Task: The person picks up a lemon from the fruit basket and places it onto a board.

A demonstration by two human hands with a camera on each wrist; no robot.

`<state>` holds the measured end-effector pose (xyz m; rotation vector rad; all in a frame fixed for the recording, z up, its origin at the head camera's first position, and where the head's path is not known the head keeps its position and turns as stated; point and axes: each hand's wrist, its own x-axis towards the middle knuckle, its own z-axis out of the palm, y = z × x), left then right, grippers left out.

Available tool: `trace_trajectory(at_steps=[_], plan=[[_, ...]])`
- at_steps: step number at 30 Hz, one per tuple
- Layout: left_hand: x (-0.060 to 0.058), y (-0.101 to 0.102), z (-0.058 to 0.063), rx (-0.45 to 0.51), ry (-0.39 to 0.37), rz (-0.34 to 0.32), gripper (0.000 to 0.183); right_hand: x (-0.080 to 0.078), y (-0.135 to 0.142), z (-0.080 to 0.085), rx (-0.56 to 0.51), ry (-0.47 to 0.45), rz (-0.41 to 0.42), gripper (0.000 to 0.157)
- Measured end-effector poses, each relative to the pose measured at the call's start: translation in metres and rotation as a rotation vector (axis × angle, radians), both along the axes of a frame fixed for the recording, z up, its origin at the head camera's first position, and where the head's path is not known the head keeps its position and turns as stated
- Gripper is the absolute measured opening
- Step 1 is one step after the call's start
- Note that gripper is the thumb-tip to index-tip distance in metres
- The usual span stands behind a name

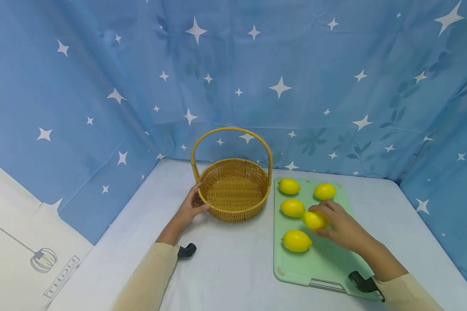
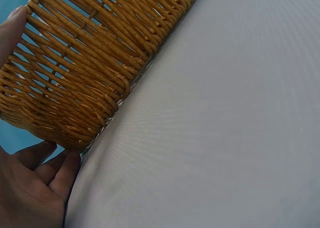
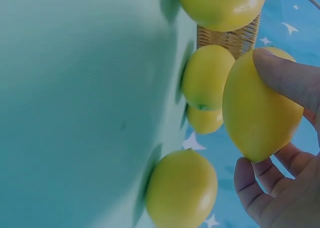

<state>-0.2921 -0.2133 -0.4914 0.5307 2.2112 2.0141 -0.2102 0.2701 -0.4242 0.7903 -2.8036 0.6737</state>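
A lemon [image 1: 315, 220] is pinched between the thumb and fingers of my right hand [image 1: 338, 226], over the green cutting board [image 1: 327, 263]. In the right wrist view the held lemon [image 3: 260, 105] shows a gap between it and the board surface. Several other lemons [image 1: 297, 240] lie on the board around that hand. My left hand [image 1: 187, 209] grips the left side of a wicker basket [image 1: 235, 216] with a tall arched handle. In the left wrist view its thumb is at the rim and its fingertips are low against the woven wall. Nothing lies inside the basket.
A white cloth [image 1: 225, 268] covers the table. Behind the basket and board hangs a blue curtain [image 1: 233, 65] with white stars, which continues along both sides. A metal handle [image 1: 327, 285] is set in the board's near edge.
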Motion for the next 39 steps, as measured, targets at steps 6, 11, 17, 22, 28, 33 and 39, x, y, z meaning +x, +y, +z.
trace_trajectory(at_steps=[6,11,17,22,28,33,39], plan=[[0.007,0.004,0.012,0.000,0.009,-0.003,0.091,0.011,0.010,-0.003,-0.013,-0.033,-0.014,0.056],[0.005,0.004,0.014,-0.014,0.009,-0.005,0.091,0.018,0.017,-0.006,-0.011,-0.028,-0.027,0.057],[0.003,0.010,0.016,0.002,0.012,-0.027,0.090,0.028,0.032,-0.009,0.027,-0.033,-0.063,0.058],[0.004,0.011,0.016,0.012,0.006,-0.032,0.091,0.034,0.041,-0.012,0.033,-0.057,-0.077,0.058],[0.007,0.008,0.013,0.014,0.002,-0.026,0.091,0.038,0.046,-0.016,0.039,-0.081,-0.105,0.058],[0.004,0.005,0.001,-0.007,-0.019,-0.010,0.090,0.041,0.047,-0.022,0.044,-0.106,-0.124,0.059],[-0.003,0.000,-0.013,-0.018,0.004,0.031,0.088,0.040,0.044,-0.024,0.042,-0.102,-0.121,0.062]])
